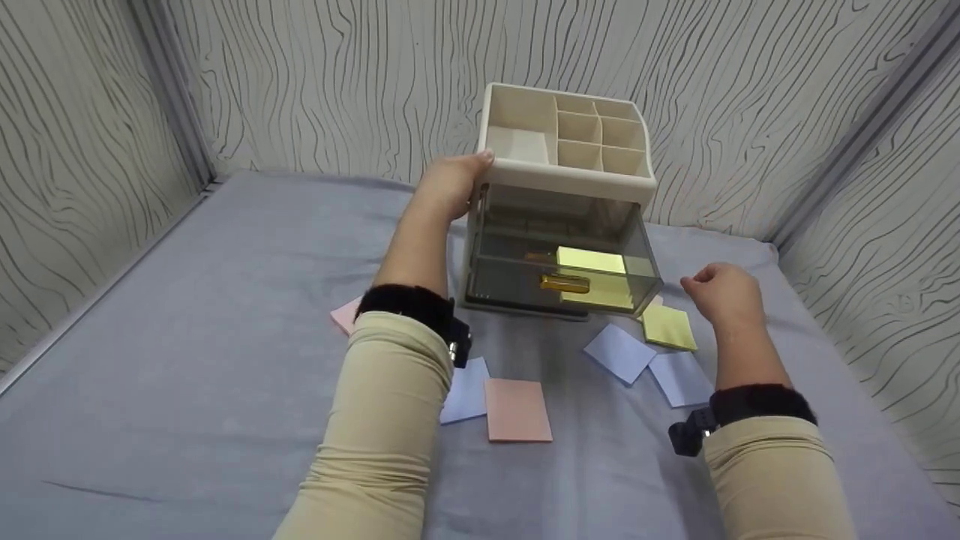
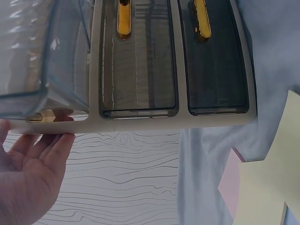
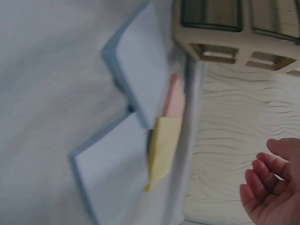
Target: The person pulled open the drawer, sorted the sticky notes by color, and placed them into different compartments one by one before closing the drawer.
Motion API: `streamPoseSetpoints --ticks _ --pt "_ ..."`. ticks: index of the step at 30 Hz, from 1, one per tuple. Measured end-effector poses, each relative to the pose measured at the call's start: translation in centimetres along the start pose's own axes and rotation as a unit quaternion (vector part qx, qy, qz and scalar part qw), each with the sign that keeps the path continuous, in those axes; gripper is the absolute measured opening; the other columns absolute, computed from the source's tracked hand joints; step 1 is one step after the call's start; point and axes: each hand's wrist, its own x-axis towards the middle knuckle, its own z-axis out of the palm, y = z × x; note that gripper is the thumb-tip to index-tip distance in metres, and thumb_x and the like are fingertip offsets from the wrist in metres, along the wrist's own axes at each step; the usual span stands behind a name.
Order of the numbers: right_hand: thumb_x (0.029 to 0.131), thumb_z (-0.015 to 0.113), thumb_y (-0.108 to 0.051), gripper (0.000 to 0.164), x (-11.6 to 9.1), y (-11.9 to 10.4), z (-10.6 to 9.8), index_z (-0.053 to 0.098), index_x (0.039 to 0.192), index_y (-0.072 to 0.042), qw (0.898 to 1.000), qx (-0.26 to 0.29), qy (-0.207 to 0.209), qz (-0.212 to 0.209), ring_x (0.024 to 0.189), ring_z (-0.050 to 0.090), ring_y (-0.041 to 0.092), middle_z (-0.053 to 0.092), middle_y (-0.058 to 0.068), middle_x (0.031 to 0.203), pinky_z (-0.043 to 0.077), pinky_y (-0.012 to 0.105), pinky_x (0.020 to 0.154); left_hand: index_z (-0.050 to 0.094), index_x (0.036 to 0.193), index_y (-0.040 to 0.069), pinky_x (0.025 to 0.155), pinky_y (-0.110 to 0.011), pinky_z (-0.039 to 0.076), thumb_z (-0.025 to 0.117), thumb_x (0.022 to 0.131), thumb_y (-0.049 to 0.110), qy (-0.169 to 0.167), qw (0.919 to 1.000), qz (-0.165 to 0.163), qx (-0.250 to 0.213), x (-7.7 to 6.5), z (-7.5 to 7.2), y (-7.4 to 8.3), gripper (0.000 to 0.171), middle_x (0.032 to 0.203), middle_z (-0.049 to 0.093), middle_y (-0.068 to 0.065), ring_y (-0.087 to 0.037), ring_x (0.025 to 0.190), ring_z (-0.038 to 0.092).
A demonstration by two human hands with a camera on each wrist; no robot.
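Observation:
A white desk organizer [image 1: 562, 180] with smoky, see-through drawers stands near the back wall. My left hand [image 1: 448, 184] grips its left side, thumb on the upper rim and fingers along the side wall. The top drawer [image 1: 510, 281] is pulled out, and a yellow sticky-note pad [image 1: 592, 260] shows inside it behind the amber handle [image 1: 564, 283]. In the left wrist view, two lower drawers [image 2: 140, 70] sit closed. My right hand [image 1: 727, 296] is to the right of the organizer, empty, its fingers loosely curled in the right wrist view.
Sticky-note pads lie on the grey cloth: a yellow one [image 1: 670, 328] and two blue ones [image 1: 619, 354] at the right, a pink one [image 1: 517, 410] beside another blue one [image 1: 469, 390] in front. Another pink pad [image 1: 345, 315] is partly hidden by my left arm. Patterned walls [image 1: 375, 90] surround the table.

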Motion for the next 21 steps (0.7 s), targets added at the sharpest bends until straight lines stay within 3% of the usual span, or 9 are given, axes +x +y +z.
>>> streamPoseSetpoints --ticks 1,10,17,21 --pt "0.088 0.045 -0.028 0.035 0.1 0.4 0.4 0.053 0.099 0.005 1.000 -0.012 -0.011 0.006 0.086 0.049 0.035 0.052 0.022 0.095 0.043 0.042 0.067 0.050 0.122 0.015 0.091 -0.034 0.037 0.049 0.084 0.045 -0.004 1.0000 0.002 -0.007 -0.8 -0.1 0.3 0.049 0.120 0.050 -0.005 -0.019 0.111 0.045" --pt "0.085 0.049 -0.036 0.057 0.3 3.2 3.5 0.047 0.108 0.017 0.994 -0.045 -0.085 0.047 0.091 0.048 0.036 0.046 0.033 0.108 0.037 0.048 0.083 0.049 0.122 0.017 0.091 -0.033 0.037 0.048 0.084 0.046 -0.015 0.9999 0.008 0.001 -1.4 -0.3 0.5 0.048 0.122 0.049 -0.003 -0.018 0.111 0.046" --pt "0.085 0.046 -0.045 0.069 0.2 3.4 4.9 0.043 0.110 0.019 0.990 -0.060 -0.114 0.059 0.088 0.045 0.034 0.046 0.032 0.107 0.035 0.047 0.085 0.050 0.122 0.018 0.092 -0.035 0.036 0.047 0.084 0.046 0.000 0.9999 0.000 0.011 -1.4 -0.2 0.6 0.047 0.122 0.050 -0.003 -0.017 0.110 0.047" --pt "0.081 0.050 -0.048 0.074 0.1 3.1 5.3 0.040 0.114 0.017 0.986 -0.045 -0.128 0.095 0.097 0.037 0.039 0.038 0.033 0.112 0.032 0.048 0.088 0.051 0.121 0.019 0.092 -0.037 0.035 0.046 0.084 0.047 0.011 0.9996 -0.008 0.023 -1.7 -0.3 0.8 0.047 0.119 0.052 -0.002 -0.014 0.105 0.050"
